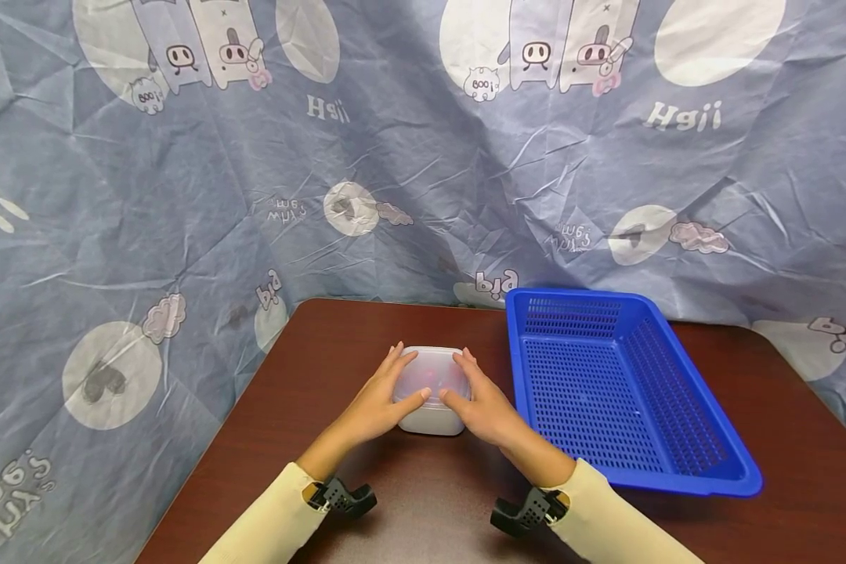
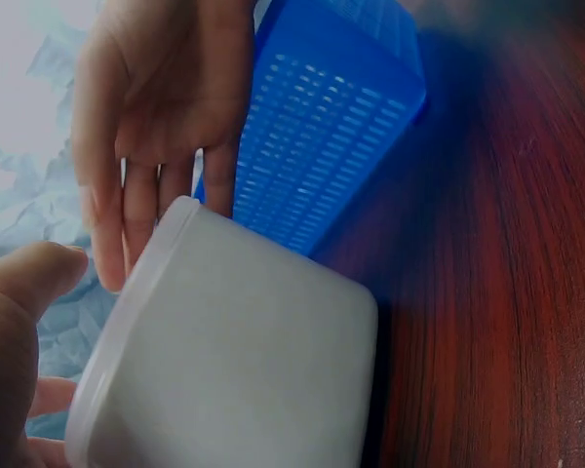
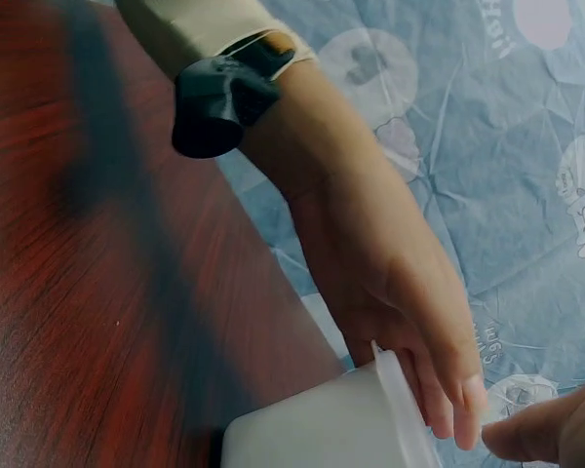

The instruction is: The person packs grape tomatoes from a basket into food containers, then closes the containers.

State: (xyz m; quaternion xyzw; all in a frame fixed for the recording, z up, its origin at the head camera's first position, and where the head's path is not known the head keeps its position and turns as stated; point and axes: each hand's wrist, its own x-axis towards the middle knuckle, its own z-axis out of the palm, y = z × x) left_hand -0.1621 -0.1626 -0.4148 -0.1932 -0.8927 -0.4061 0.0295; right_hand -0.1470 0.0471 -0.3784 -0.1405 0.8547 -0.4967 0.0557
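A small white plastic food container (image 1: 432, 421) with rounded corners stands on the table between both hands. Its translucent lid (image 1: 426, 374) is on, and something pinkish shows faintly through it. At the container's left side is my left hand (image 1: 379, 401), fingers nearly straight along the lid's edge. My right hand (image 1: 488, 407) mirrors it on the right side, its fingers extended. Both thumbs reach inward over the lid's near edge. In the left wrist view, the left thumb (image 2: 34, 278) appears raised off the lid. Whether every fingertip touches the container cannot be made out.
A large blue plastic basket (image 1: 708, 427) with slotted sides stands right of the container, close to the right forearm. The dark reddish-brown table (image 1: 289, 376) extends left and in front. A printed blue-grey cloth (image 1: 395, 157) hangs behind. Each wrist wears a black strap-mounted device (image 1: 348, 499).
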